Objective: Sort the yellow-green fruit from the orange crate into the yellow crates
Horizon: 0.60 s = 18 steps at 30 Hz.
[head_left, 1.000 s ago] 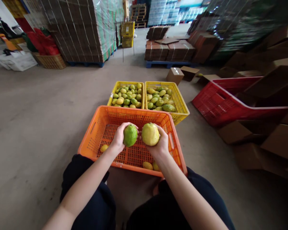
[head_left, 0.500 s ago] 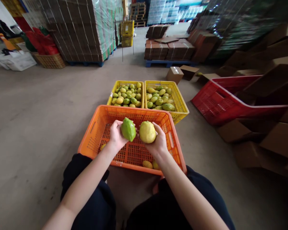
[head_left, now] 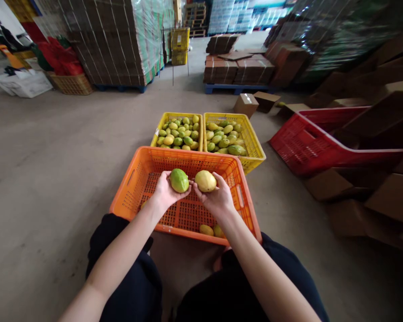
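Note:
My left hand (head_left: 166, 190) cups a green papaya (head_left: 179, 180) with a slight yellow tint, its fingers curled under it. In my right hand (head_left: 218, 195) lies a pale yellow papaya (head_left: 205, 181), held from below and the right side. Both fruits are side by side above the orange crate (head_left: 184, 155), a small gap between them, and the fingertips of the two hands nearly meet. Down in the crate's near right corner rest a yellow fruit (head_left: 206, 230) and another partly behind my right forearm. Part of one more shows beside my left forearm.
Two yellow crates (head_left: 260, 154) of green and yellow fruit stand just beyond the orange one. To the right are a red crate (head_left: 309, 143) and cardboard boxes (head_left: 392, 197). Farther back are a flat carton stack (head_left: 238, 69) on a blue pallet and a tall wrapped stack (head_left: 104, 44).
Both papayas have tilted in my hands: the green one shows a rounder end and the yellow one lies more sideways. My fingers have opened out more beneath them.

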Tool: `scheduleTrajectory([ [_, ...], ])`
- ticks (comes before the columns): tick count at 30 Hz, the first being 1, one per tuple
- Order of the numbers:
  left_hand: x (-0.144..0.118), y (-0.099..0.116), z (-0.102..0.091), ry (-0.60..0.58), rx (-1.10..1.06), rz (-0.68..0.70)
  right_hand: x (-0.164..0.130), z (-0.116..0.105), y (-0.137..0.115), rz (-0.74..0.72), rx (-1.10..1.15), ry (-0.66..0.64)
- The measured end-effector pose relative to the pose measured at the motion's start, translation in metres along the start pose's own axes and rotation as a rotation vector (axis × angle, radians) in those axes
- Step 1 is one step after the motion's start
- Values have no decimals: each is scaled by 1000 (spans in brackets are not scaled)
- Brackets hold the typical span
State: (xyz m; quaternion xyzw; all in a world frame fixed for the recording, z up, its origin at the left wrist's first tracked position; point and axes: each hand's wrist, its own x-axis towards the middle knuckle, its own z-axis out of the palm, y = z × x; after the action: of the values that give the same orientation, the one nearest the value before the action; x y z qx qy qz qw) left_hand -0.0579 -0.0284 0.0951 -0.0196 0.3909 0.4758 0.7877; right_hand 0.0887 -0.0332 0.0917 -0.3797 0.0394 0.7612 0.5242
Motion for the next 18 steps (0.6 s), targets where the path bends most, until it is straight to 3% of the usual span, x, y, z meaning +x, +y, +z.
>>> scheduleTrajectory([
  [4,0,1,-1,-22,17,4,0,-3,0,2,-54,-55],
  [7,1,0,0,-58,79,96,1,-6,1,-58,-126,-111],
  [18,-10,-8,-2,-363,514,784,-12,-2,3,-242,-320,-441],
])
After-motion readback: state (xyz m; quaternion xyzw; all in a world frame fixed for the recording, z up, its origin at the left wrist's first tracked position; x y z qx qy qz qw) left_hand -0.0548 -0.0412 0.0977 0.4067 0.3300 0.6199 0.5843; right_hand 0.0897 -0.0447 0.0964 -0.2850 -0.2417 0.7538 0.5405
